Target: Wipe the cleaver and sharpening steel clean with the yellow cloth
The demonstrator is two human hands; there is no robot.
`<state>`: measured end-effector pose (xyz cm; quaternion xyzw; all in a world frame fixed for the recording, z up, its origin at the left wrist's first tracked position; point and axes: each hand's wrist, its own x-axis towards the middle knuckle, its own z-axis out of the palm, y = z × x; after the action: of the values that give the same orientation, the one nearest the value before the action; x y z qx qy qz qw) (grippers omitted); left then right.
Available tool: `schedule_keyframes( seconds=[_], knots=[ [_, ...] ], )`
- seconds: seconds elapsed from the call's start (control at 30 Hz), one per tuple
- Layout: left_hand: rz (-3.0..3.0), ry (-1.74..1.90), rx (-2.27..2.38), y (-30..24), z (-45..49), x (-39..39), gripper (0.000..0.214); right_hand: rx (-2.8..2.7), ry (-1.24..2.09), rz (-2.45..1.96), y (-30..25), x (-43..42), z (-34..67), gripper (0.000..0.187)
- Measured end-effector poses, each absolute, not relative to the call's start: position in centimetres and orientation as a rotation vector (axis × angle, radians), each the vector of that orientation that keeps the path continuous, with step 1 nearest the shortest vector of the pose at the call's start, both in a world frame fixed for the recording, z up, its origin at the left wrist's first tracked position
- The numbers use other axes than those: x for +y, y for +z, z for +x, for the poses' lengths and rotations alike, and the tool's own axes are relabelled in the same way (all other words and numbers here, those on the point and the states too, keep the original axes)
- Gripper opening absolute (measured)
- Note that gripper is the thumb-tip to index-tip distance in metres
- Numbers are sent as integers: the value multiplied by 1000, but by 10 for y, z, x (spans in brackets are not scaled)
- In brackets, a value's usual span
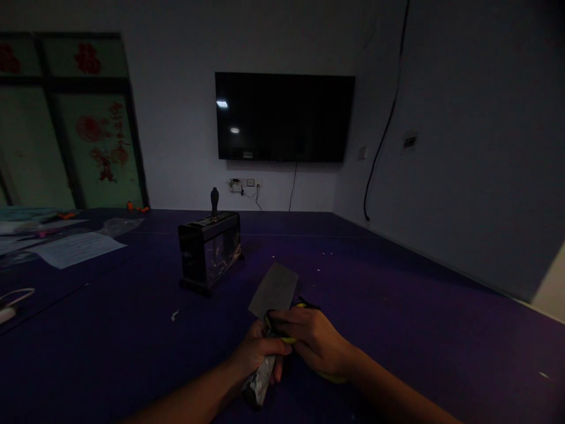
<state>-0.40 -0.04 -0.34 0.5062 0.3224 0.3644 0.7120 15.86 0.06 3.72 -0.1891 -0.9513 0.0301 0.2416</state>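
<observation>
My left hand [260,350] is closed round the handle [263,377] of a cleaver; the handle has a mottled grey-white covering and a dark butt end. The cleaver's broad grey blade [276,288] points away from me above the table. My right hand [320,341] is closed on a yellow-and-black thing [289,340], which lies against the cleaver where blade and handle meet; fingers hide much of it, so its kind is unclear. Beyond the blade, to the left, stands a dark knife block [223,253] with one black handle [214,203] sticking up from its top.
Papers [79,248] and clear plastic [121,225] lie on the dark blue-purple tabletop [110,330] at left. A white cable [17,294] sits at the left edge. Small white scraps [174,315] are scattered about. A television [285,118] hangs on the far wall.
</observation>
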Motion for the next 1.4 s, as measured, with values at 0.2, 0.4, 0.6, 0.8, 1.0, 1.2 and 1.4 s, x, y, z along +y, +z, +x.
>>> schedule_keyframes(
  seconds=[0.2,0.4,0.6,0.8,1.0,1.2,1.4],
  knots=[
    [1128,846,761,-1,-3,0,28,-2596,39,-547,33,4,159,38],
    [1099,895,782,-4,-3,2,22,-2593,18,-560,31,5,161,33],
    [1099,852,738,-5,-3,2,22,-2590,69,-532,36,2,159,38],
    [1127,814,703,-7,-4,2,24,-2596,97,-522,40,0,157,40],
    [1134,815,724,-4,-3,3,20,-2587,70,-523,36,2,158,39],
    [1116,899,749,-8,-3,3,18,-2586,-35,-579,31,5,159,37],
    [1100,924,779,-11,-4,4,30,-2512,-129,-724,25,9,158,36]
  ],
)
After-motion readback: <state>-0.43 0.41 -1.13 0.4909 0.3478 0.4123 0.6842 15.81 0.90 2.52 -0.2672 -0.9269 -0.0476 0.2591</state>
